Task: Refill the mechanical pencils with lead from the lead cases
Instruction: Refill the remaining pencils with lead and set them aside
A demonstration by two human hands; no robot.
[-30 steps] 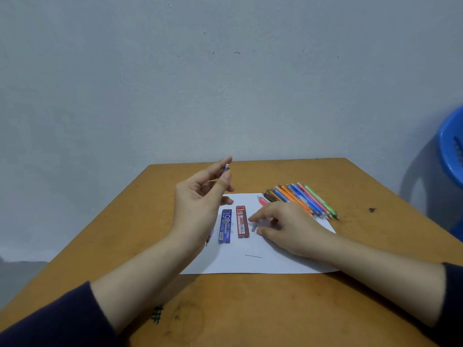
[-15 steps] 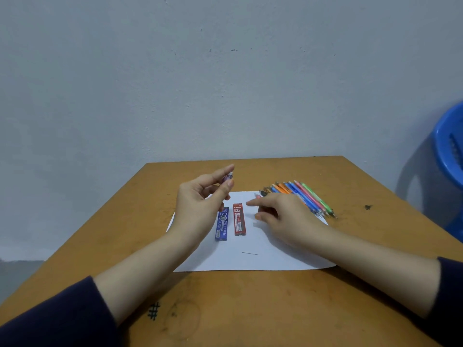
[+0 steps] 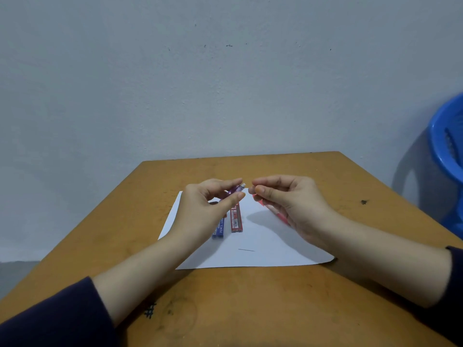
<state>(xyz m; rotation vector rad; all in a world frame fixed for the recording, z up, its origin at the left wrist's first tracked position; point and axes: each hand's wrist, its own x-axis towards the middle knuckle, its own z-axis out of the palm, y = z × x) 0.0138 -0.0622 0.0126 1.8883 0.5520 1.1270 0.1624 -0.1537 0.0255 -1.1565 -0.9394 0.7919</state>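
My left hand [image 3: 205, 211] holds a purple mechanical pencil [image 3: 235, 189] above the white paper [image 3: 275, 246], its white top end pointing right. My right hand [image 3: 293, 204] is raised just right of that end, thumb and forefinger pinched together; I can make out nothing between them. A blue lead case [image 3: 219, 229] and a red lead case [image 3: 236, 219] lie side by side on the paper, partly behind my left hand. One loose lead [image 3: 246, 250] lies in front of them. A pink pencil [image 3: 280, 216] shows under my right hand; the other pencils are hidden.
The paper lies on a worn wooden table [image 3: 250, 309] against a grey wall. A blue plastic chair [image 3: 448, 146] stands off the table's right side. A small dark mark [image 3: 363, 202] is on the tabletop at the right.
My right hand has lifted off the paper near the pencils and come up to the purple pencil's top end, fingertips pinched. My left hand has tilted the pencil toward it.
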